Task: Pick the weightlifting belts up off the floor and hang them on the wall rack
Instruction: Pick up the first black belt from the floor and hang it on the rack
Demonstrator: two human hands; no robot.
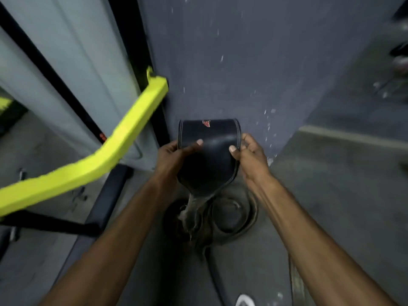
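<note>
At the lower middle of the frame a coiled belt [230, 214] lies on the grey floor [331, 195]. It is blurred and may be more than one, and by the look of it that work is yet to do. Just above, at the centre, the held belt [209, 151] is up off the floor. The left grip [174, 155] clasps its left edge and the right grip [251, 154] its right edge, each with the thumb pressed on the dark face and the fingers curled behind. The wide padded part stands uppermost, with a red logo near the top edge. The narrow tail hangs toward the coil, and blur hides whether it is clear of it. Beyond is the dark wall [242, 62], and a yellow bar [123, 146] slants across the left of the frame. No peg or hook shows, so I cannot place the rack.

The step in hand looks like carrying this belt to the rack. It would go best with both edges held so the stiff panel does not twist. The tail should be raised enough not to snag the coil, and the belt steered wide of the yellow bar. Neither side should let go until a peg is in sight and the belt is draped so that it balances.
</note>
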